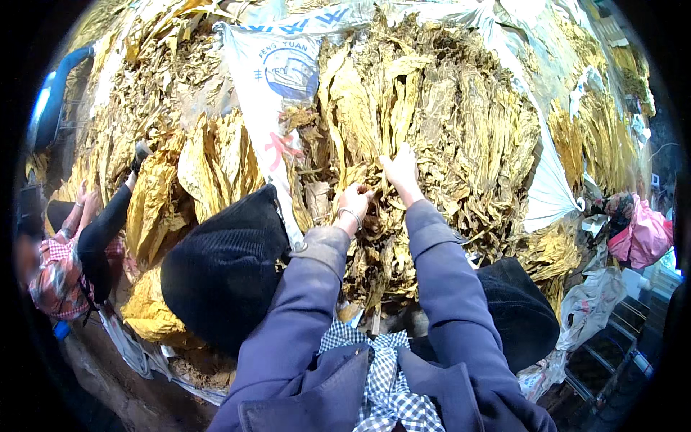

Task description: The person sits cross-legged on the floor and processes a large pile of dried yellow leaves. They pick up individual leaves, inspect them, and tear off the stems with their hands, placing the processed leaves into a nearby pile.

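Note:
Dried yellow-brown leaves (459,124), which look like tobacco, lie in a broad heap in front of me. My left hand (353,205), with a bracelet at the wrist, has its fingers curled at the near part of the heap; whether a leaf is between them cannot be told. Ahead and to the right of it, my right hand (400,168) reaches onto the leaves, fingers pointing away, its grip unclear. Long yellow leaves (351,102) lie just beyond both hands. A white woven plastic sack (251,81) with printing borders the heap on the left.
A person in a checked top (59,270) sits at the far left by more leaves. At the far right is someone in a pink garment (639,232). White sheeting (550,189) edges the heap's right side; yellow leaf bundles (151,200) lie left of my knee.

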